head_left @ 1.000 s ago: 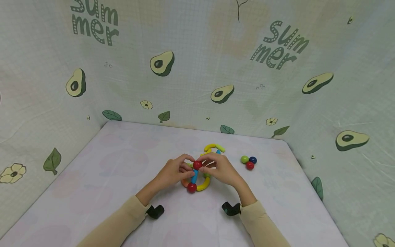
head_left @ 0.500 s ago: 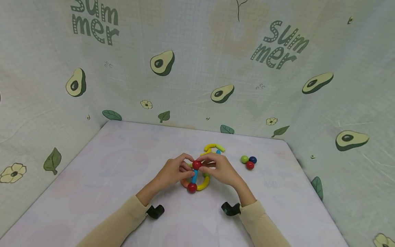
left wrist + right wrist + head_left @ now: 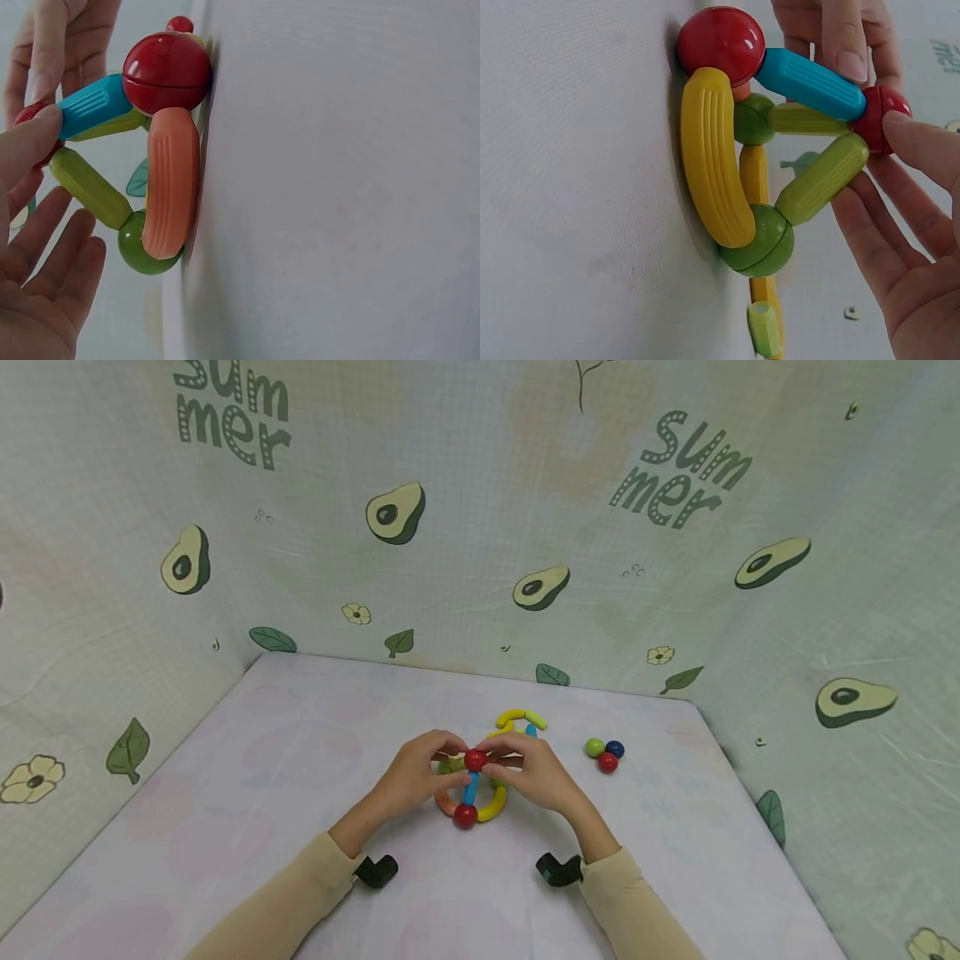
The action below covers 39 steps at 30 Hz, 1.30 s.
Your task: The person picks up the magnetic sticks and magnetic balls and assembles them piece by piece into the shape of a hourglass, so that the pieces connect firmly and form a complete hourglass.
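The left hand (image 3: 412,772) and right hand (image 3: 536,771) meet over a frame of balls and rods, each pinching its upper red ball (image 3: 476,760) from its own side, the left thumb also lying by the top end of the blue rod (image 3: 471,789). Below the fingertips, on the wearer's side, that rod slants down to the lower red ball (image 3: 466,816). Under the left hand, an orange curved rod (image 3: 172,184) joins the lower red ball to a green ball (image 3: 136,247); under the right hand, a yellow curved rod (image 3: 714,157) runs to another green ball (image 3: 769,240). Just beyond the right hand lie a yellow arc (image 3: 511,716) and a lime rod (image 3: 536,720). Well to the right of it, a lime ball (image 3: 595,747), a dark blue ball (image 3: 615,748) and a loose red ball (image 3: 607,763) sit clustered together.
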Available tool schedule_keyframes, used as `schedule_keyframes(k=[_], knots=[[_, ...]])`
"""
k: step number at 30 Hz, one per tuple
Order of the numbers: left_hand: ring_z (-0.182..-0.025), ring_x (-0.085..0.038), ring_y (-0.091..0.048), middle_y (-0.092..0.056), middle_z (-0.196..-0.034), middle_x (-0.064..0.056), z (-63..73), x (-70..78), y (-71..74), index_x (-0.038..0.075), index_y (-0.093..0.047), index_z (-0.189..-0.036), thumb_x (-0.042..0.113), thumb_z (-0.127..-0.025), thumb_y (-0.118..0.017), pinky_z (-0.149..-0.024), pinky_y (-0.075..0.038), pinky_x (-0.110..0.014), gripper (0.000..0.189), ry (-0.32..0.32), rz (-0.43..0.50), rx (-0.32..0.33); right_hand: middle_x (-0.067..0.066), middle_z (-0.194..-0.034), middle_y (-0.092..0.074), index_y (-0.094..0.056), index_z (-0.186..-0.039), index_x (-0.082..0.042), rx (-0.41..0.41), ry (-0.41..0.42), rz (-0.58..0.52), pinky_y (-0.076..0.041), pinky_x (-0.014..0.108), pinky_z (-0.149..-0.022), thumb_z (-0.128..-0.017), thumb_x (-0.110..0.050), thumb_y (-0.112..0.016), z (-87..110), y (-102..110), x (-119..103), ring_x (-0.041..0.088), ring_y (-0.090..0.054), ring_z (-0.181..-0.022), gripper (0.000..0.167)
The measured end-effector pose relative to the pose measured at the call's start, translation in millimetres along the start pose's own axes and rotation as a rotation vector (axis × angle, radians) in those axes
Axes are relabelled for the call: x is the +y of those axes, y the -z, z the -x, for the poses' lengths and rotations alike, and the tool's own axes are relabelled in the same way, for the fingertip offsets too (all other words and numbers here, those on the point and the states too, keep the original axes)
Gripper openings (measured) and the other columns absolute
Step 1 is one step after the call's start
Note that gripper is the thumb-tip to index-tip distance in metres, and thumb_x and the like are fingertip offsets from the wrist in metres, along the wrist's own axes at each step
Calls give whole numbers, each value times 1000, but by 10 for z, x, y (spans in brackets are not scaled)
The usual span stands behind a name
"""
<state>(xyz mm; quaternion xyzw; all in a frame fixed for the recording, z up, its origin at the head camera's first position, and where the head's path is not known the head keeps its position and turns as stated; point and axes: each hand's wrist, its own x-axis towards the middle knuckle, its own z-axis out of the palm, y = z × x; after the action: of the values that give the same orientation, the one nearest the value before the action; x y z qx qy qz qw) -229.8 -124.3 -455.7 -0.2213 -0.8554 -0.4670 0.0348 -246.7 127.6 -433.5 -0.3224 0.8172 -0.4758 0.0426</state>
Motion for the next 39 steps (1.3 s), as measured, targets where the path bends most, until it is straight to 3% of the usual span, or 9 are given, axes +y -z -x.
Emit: schedule_keyframes(k=[8,16,23,30,39], knots=[[-114,-15,-68,-71,-118,11,-5,-9,2,23,-67,-124,26,-90,-88,-106,-55,-43,40,13,38,-36,0,-126,-73,-72,-130,-16,-18,-28,-2,-59,39,-100,-100,-14,-75,18,47,-17,20,-70,-115,29],[-116,-15,-66,-69,-122,10,-11,-2,-3,25,-64,-131,26,-92,-86,-105,-56,-42,45,0,13,-60,12,-132,-72,-71,-132,-9,63,-70,106,-59,46,-99,-99,-11,-76,40,191,75,29,-72,-116,33],[-118,-15,-66,-68,-125,11,-1,-5,0,26,-63,-133,27,-93,-85,-106,-55,-43,46,11,13,-71,14,-136,-69,-70,-134,-11,106,-128,175,-55,54,-106,-98,-13,-79,79,304,192,40,-66,-124,38],[-117,-15,-65,-69,-124,11,-3,2,-12,27,-63,-132,28,-93,-86,-105,-56,-44,45,24,3,-62,8,-139,-66,-69,-137,-10,121,-163,210,-52,53,-109,-96,-9,-79,131,411,291,39,-62,-130,42],[-117,-15,-65,-69,-123,11,-9,1,-19,27,-64,-132,27,-92,-86,-104,-56,-43,45,29,-1,-58,11,-142,-64,-68,-137,-11,125,-171,261,-52,55,-109,-96,-7,-79,156,493,427,39,-58,-134,43]])
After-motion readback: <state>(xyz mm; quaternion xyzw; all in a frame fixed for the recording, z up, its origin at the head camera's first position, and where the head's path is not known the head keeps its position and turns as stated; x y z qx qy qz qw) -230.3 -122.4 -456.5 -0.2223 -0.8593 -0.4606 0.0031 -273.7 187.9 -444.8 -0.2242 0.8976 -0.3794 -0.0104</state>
